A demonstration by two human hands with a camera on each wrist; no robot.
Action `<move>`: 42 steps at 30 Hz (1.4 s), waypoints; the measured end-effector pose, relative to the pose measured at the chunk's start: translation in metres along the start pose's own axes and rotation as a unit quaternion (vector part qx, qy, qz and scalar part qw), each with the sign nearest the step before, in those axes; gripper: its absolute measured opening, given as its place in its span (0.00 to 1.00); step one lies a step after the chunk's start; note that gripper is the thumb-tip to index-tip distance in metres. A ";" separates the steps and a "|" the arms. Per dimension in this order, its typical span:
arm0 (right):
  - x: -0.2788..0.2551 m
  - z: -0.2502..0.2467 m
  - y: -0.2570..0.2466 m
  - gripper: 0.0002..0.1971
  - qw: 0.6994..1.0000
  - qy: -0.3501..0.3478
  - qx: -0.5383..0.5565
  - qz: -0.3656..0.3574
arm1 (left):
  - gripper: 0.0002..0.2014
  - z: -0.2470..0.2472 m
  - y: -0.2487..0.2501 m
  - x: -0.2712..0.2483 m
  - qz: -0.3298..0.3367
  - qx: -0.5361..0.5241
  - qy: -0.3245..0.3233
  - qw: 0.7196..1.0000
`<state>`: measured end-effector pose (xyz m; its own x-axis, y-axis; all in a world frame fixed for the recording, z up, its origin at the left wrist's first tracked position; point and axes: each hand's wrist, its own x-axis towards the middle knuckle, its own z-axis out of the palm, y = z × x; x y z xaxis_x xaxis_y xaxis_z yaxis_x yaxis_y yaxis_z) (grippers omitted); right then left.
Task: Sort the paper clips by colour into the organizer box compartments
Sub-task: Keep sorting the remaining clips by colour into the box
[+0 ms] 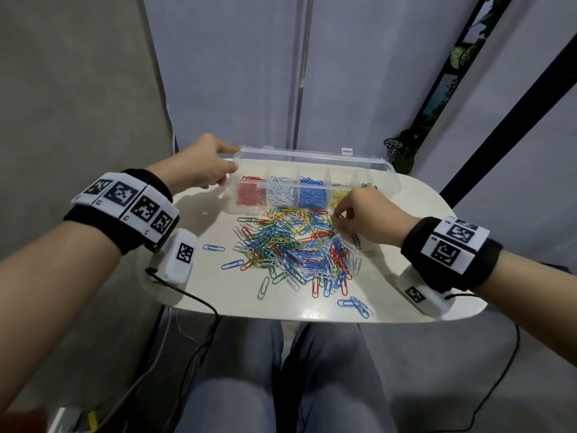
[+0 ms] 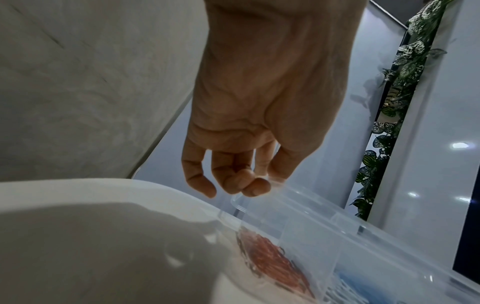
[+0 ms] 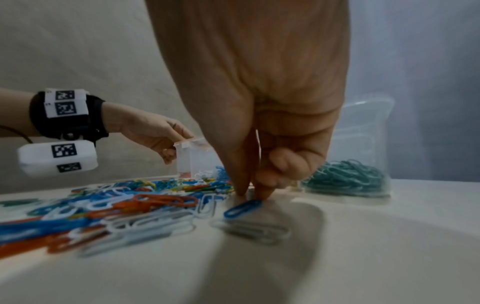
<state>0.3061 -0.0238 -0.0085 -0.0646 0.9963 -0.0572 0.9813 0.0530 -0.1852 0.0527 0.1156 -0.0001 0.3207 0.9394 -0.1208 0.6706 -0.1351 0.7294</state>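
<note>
1. Knees in grey trousers nearest the head camera; beyond them the white worktop (image 1: 415, 195).
2. Right hand (image 1: 365, 214): grip down at the right edge of the mixed clip pile (image 1: 293, 248), thumb and forefinger tips pressed together on the worktop; whether they hold a clip, cannot tell.
3. Blue clip (image 3: 242, 208) lies flat just below those fingertips, touching or nearly so, long axis slanting toward the wrist camera.
4. Left hand (image 1: 199, 165): grip pinches the left end of the organizer box (image 1: 315, 159); far from the pile, so the right hand is nearer.
5. Compartments left to right: red, white, blue, yellow, green.
6. No readable writing; only square coded markers on the wristbands (image 1: 125, 203).
</note>
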 end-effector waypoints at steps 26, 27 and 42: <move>-0.058 -0.020 0.030 0.07 0.992 -0.102 0.062 0.033 | 0.24 0.000 0.000 0.002 0.003 -0.004 0.003 1.000; -0.060 -0.018 0.031 0.07 0.992 -0.104 0.052 0.047 | 0.24 0.000 0.000 0.002 0.003 -0.005 0.003 1.000; -0.058 0.001 0.002 0.11 0.997 -0.060 0.041 -0.021 | 0.24 0.001 -0.001 0.002 0.001 -0.003 0.003 1.000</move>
<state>0.3111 -0.0818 -0.0068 -0.1307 0.9777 -0.1644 0.9595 0.0829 -0.2694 0.0535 0.1176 -0.0014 0.3183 0.9409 -0.1154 0.6653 -0.1350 0.7342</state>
